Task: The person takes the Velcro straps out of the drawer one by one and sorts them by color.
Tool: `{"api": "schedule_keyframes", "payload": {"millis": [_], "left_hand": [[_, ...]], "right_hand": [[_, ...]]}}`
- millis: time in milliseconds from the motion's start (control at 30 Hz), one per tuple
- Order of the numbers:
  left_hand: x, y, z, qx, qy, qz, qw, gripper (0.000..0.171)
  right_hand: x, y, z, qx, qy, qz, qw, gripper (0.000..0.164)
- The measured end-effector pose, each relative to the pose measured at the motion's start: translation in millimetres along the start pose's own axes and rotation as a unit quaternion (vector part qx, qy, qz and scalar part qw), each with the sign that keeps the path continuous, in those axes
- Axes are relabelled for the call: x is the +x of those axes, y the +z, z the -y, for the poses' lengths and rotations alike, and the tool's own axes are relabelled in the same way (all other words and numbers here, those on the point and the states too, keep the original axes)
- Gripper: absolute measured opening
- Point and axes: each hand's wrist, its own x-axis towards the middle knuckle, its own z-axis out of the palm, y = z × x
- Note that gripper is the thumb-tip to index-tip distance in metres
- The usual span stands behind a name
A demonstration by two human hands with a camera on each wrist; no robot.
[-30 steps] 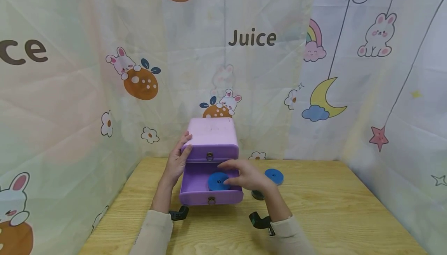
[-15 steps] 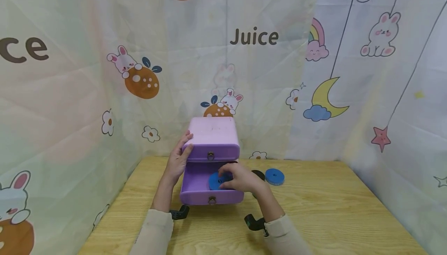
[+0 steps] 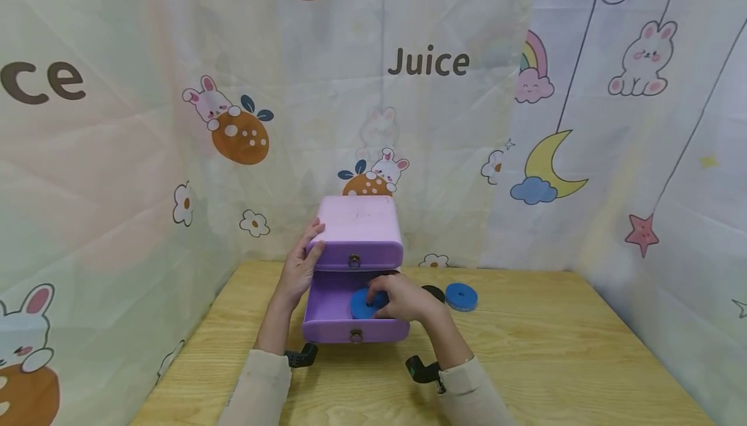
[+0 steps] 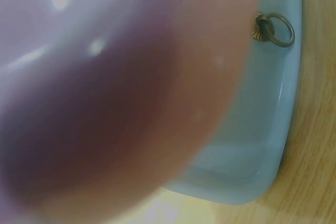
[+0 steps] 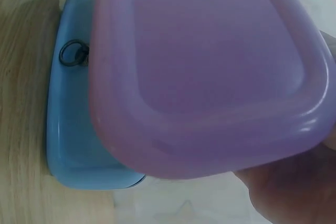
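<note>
1. The left hand rests on the left side of a pink-topped drawer cabinet, its fingers extended along the wall and its thumb at the front edge of the closed purple upper drawer.
2. The right hand reaches into the purple lower drawer, which stands out from the cabinet; its fingers are curled over a blue disc, pinching it, with the thumb at the near right edge.
3. That disc lies inside the drawer, near its front and right of its middle, partly covered by the hand.
4. On the wooden table, right of the cabinet, a second blue disc lies beside a partly hidden black disc.
5. The left wrist view shows a light blue drawer front with a metal ring pull.
</note>
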Motion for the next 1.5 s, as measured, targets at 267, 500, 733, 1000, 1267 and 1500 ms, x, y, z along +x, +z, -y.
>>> {"api": "schedule_keyframes", "payload": {"millis": [267, 500, 733, 1000, 1267, 1500], "left_hand": [[-0.2, 3.3, -4.8, 0.011, 0.005, 0.004, 0.9999, 0.044], [-2.7, 3.2, -3.0, 0.016, -0.008, 0.003, 0.9998, 0.046], [-2.0, 2.6, -2.4, 0.014, -0.007, 0.001, 0.9999, 0.045], [-0.1, 0.4, -2.6, 0.012, -0.004, 0.000, 0.9999, 0.045], [-2.3, 0.8, -3.5, 0.014, 0.002, -0.003, 0.9999, 0.045], [-1.8, 0.6, -2.6, 0.008, 0.002, -0.003, 1.0000, 0.046]], "right_hand": [[1, -1, 2, -0.025, 0.013, 0.014, 0.999, 0.030], [-2, 3, 0, -0.019, 0.015, 0.001, 1.000, 0.025], [-5, 0, -1, 0.071, 0.036, -0.001, 0.997, 0.023], [-10, -5, -4, 0.105, 0.045, -0.008, 0.993, 0.030], [-18, -11, -4, 0.115, 0.031, -0.027, 0.993, 0.030], [-25, -15, -9, 0.108, 0.005, -0.047, 0.993, 0.027]]}}
